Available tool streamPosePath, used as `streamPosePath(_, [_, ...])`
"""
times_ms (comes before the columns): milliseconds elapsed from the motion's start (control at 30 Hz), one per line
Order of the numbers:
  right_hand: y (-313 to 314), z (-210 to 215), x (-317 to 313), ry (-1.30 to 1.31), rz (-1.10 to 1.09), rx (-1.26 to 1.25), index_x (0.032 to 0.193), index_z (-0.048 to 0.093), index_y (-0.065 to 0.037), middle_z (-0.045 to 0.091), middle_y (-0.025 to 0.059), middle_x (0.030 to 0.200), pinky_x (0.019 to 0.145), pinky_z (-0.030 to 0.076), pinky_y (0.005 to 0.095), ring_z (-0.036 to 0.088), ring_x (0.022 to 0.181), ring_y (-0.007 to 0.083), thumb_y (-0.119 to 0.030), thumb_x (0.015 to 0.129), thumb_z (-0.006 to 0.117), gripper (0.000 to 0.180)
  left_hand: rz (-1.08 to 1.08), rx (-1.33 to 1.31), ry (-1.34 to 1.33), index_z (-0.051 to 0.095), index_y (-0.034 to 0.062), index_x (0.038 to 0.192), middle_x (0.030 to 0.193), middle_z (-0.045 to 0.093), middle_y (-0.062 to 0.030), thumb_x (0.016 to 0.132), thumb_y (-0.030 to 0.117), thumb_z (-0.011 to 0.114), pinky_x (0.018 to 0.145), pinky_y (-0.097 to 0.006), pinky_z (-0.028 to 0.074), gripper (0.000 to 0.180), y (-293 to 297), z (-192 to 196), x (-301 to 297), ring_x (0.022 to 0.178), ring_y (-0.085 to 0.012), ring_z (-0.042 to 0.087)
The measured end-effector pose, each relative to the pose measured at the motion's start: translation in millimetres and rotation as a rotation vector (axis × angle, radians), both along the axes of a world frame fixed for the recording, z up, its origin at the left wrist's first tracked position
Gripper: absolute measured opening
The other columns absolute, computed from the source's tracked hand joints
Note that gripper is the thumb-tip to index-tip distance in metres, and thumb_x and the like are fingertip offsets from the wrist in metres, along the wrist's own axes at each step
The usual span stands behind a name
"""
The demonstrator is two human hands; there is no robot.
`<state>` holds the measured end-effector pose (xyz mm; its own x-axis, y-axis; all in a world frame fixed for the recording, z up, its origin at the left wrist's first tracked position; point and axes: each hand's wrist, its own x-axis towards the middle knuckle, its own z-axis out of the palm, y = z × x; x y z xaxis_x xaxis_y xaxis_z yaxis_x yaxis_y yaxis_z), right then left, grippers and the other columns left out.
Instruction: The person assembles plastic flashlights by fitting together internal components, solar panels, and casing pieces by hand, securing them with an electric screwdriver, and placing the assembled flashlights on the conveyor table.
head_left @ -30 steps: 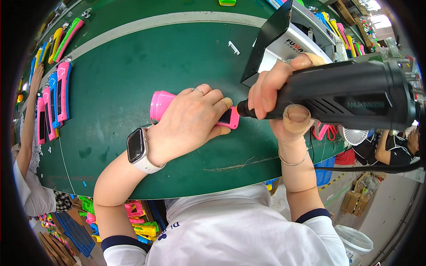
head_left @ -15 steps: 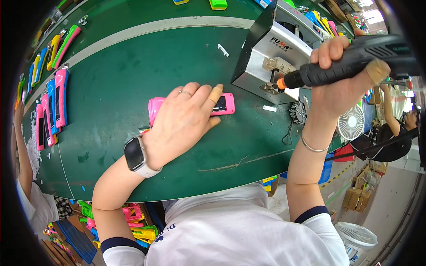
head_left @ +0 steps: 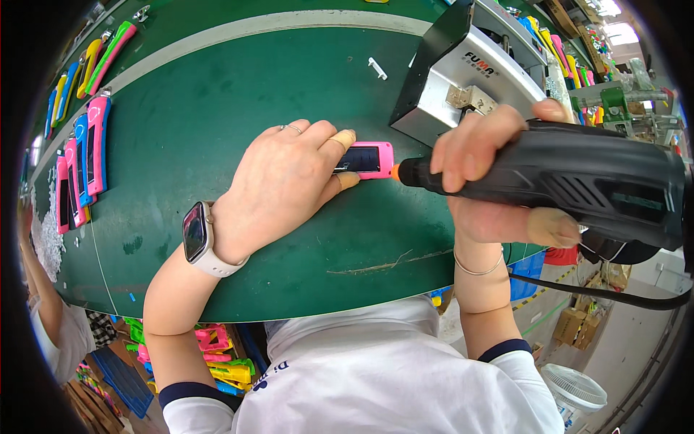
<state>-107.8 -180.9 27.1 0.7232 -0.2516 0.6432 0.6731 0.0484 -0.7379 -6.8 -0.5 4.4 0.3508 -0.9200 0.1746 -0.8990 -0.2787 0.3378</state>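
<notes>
A pink plastic casing point(head_left: 386, 154) with a dark panel lies flat on the green table. My left hand point(head_left: 282, 173) covers most of it, with thumb and forefinger closed along its sides and covered in tan finger tape. In my right hand point(head_left: 481, 155) is a black electric screwdriver point(head_left: 600, 170), held nearly level with fingers wrapped round its body. Its orange tip is at the casing's right end; whether they touch I cannot tell. Behind my right hand stands a silver box-shaped screw feeder point(head_left: 441, 83), its front partly hidden by my fingers.
Finished-looking pink and blue casings point(head_left: 95, 145) lie in a row at the left. A small white plastic part point(head_left: 377, 69) rests on the green table point(head_left: 173, 239). The screwdriver's black cable point(head_left: 600, 291) hangs at the right. Another person's arm point(head_left: 45, 271) is at the far left.
My right hand has brought the screwdriver from the feeder down and left to the casing's right end. My left hand stays on the casing, more of whose dark panel now shows.
</notes>
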Motion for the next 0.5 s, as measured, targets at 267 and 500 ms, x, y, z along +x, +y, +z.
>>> streamPosePath(267, [-1.6,3.2,3.0,0.274,0.054,-0.098,0.125,0.036,-0.008,0.051,0.0062,0.072,0.05,0.045,0.03,0.05,0.052,0.0156,-0.073,0.064,0.064,0.093,0.001,-0.019,-0.008,0.058,0.0025,0.112,0.094,0.06,-0.0075,0.075,0.021,0.069,0.074,-0.036,0.045,0.043,2.0,-2.8,-2.3,0.084,-0.0251,0.057])
streamPosePath(500, [-17.5,26.5,-19.7,-0.147,0.238,0.101,0.13,0.037,-0.007,0.048,-0.0002,0.07,0.051,0.042,0.027,0.047,0.054,0.0109,-0.076,0.066,0.059,0.096,0.087,-0.028,-0.018,0.057,0.0044,0.116,0.096,0.06,-0.0062,0.072,0.023,0.07,0.08,-0.036,0.043,0.049,45.8,6.9,-22.5,0.087,-0.0247,0.056])
